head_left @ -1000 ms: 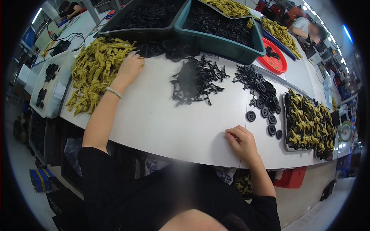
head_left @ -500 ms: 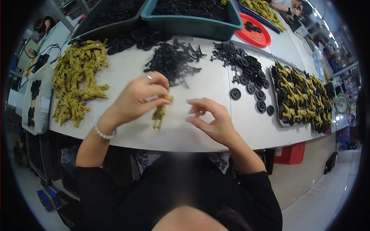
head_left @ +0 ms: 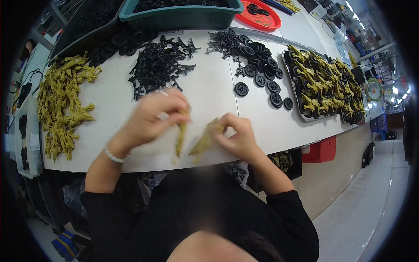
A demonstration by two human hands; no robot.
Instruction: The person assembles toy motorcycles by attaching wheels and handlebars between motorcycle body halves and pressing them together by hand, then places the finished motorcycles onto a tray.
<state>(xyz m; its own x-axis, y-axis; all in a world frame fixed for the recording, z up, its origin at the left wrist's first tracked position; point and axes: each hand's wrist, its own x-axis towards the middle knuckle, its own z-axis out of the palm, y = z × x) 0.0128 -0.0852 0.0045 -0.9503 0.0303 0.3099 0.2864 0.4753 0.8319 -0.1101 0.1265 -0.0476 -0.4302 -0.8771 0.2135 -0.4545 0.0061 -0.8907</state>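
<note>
My left hand (head_left: pixel 150 115), with a white bead bracelet at the wrist, pinches a thin olive-yellow plastic toy part (head_left: pixel 180 140) that hangs down, blurred by motion. Close by on the right, my right hand (head_left: pixel 239 137) has thumb and fingers closed on another olive-yellow plastic toy part (head_left: pixel 202 143), slanted toward the table's near edge. The two pieces are apart. Beyond my left hand lies a heap of black forked plastic parts (head_left: pixel 159 63). Several black toy wheels (head_left: pixel 260 80) lie beyond my right hand, beside a pile of small black pieces (head_left: pixel 221 42).
At the left is a heap of olive-yellow parts (head_left: pixel 65 107). A metal tray (head_left: pixel 297 99) at right carries rows of olive-yellow toy vehicles with black wheels (head_left: pixel 325 83). A teal tub (head_left: pixel 183 19), a dark bin (head_left: pixel 59 41) and a red round tray (head_left: pixel 275 25) line the back.
My right hand, empty with fingers apart before, now holds an olive-yellow part. My left hand still grips one. The whole view has shifted, so the table's contents appear farther left and higher.
</note>
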